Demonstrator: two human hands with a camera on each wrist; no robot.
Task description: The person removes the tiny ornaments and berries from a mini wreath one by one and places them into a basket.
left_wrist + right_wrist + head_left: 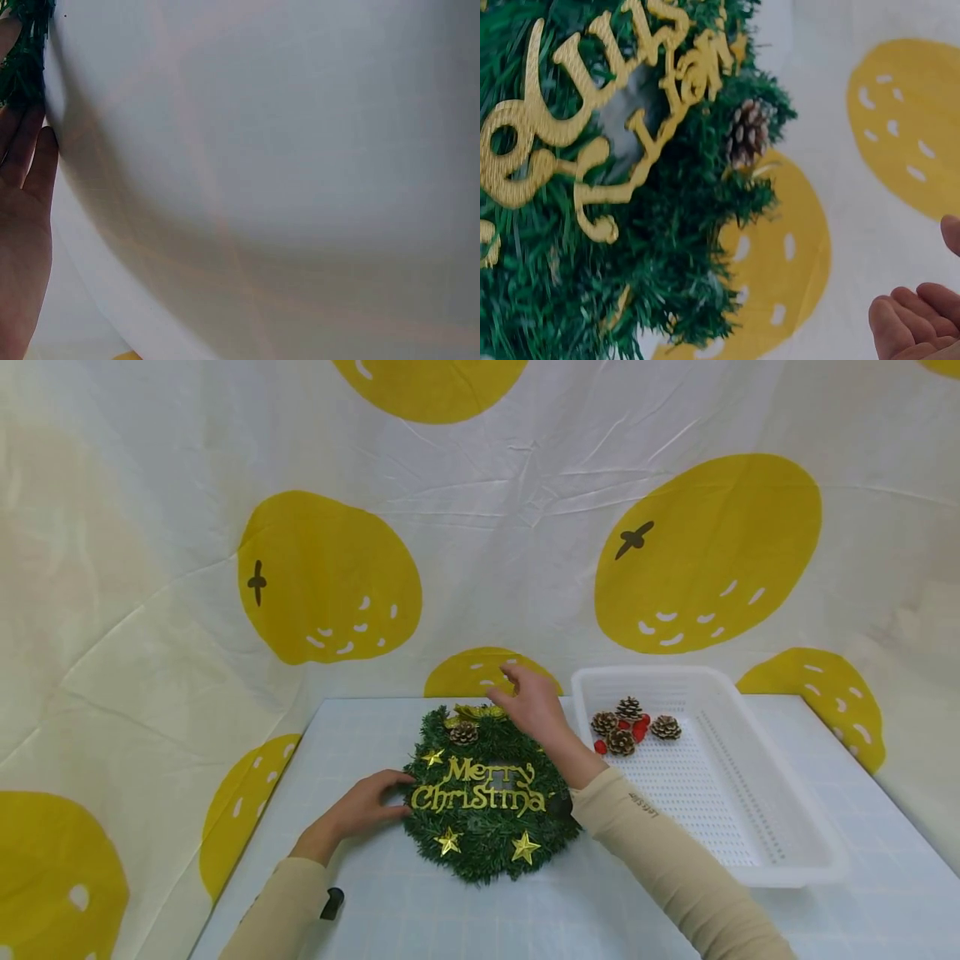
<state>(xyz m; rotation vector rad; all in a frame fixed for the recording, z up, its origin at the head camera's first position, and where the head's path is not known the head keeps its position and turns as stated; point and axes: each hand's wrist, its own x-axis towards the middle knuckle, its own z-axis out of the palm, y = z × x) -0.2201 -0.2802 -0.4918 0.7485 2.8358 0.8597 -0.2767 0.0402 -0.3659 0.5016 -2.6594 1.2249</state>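
Note:
A green Christmas wreath lies on the table, with gold "Merry Christma" lettering across its middle. Gold stars, a gold bow and a pine cone decorate it. At its left edge my left hand holds the greenery between thumb and fingers; the left wrist view shows only part of this grip. Above the wreath's upper right side is my right hand, fingers loosely bent and holding nothing. The right wrist view shows those bent fingers apart from the wreath.
To the right stands a white plastic basket. Several pine cones and red berries lie in its far left part. A small black object shows beside the left sleeve. Behind the pale table hangs a fruit-patterned cloth.

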